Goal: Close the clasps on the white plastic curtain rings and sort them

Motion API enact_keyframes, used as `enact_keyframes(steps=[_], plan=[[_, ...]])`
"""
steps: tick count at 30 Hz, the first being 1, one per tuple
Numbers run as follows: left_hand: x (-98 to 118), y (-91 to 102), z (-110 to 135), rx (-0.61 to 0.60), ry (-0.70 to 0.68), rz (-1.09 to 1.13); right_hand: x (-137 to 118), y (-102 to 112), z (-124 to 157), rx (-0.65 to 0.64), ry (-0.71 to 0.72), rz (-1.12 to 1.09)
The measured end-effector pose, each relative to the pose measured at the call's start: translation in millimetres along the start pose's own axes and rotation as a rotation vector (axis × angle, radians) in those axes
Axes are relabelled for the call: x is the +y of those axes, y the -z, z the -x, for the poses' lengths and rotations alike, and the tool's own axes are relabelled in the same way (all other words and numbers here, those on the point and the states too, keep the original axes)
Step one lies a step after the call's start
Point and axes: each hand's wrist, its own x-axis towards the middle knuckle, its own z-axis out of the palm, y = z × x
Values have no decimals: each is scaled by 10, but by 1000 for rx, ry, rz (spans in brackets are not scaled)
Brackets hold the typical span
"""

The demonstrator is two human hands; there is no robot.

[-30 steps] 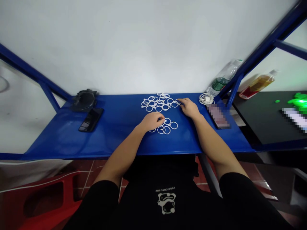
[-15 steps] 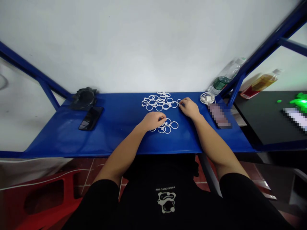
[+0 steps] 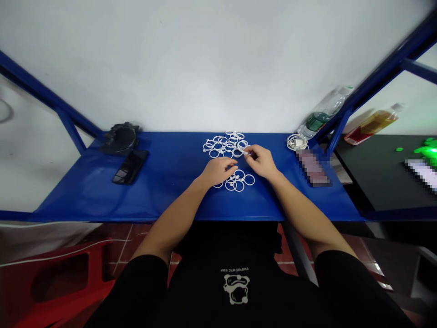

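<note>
white rings (image 3: 228, 146) lie on the blue table (image 3: 167, 182) in two groups: a larger far pile (image 3: 222, 149) and a smaller near cluster (image 3: 235, 183). the right hand (image 3: 261, 160) pinches one ring (image 3: 243, 140) between thumb and fingers, at the right of the far pile. the left hand (image 3: 218, 171) curls over the near cluster's left side; whether its fingers grip anything, i cannot tell. the work looks partway along: some rings sit apart near, most seemingly remain far.

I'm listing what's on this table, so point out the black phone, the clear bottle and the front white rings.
Black phone (image 3: 130, 167), head view: middle of its screen.
Clear bottle (image 3: 317, 121), head view: its green label.
Front white rings (image 3: 236, 177), head view: overlapping bands near the middle.
</note>
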Motion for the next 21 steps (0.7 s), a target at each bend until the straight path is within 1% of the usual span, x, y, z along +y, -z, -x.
enact_keyframes(steps=[3,6,12,17,19,21], plan=[[-20,-16,-1,67,-29,-10,-141,-62,34,-6,142,-103],[-39,-24,-6,121,-62,-18,-215,-65,55,-20,194,-166],[-59,-8,-16,159,-109,-41,-226,-63,82,-50,79,-235],[-62,-6,-22,219,-118,-29,-207,-64,77,-75,79,-238],[-56,-6,-21,217,-117,-38,-202,-52,74,-110,71,-207],[-44,-3,-17,188,-102,-47,-202,-37,73,-141,60,-150]])
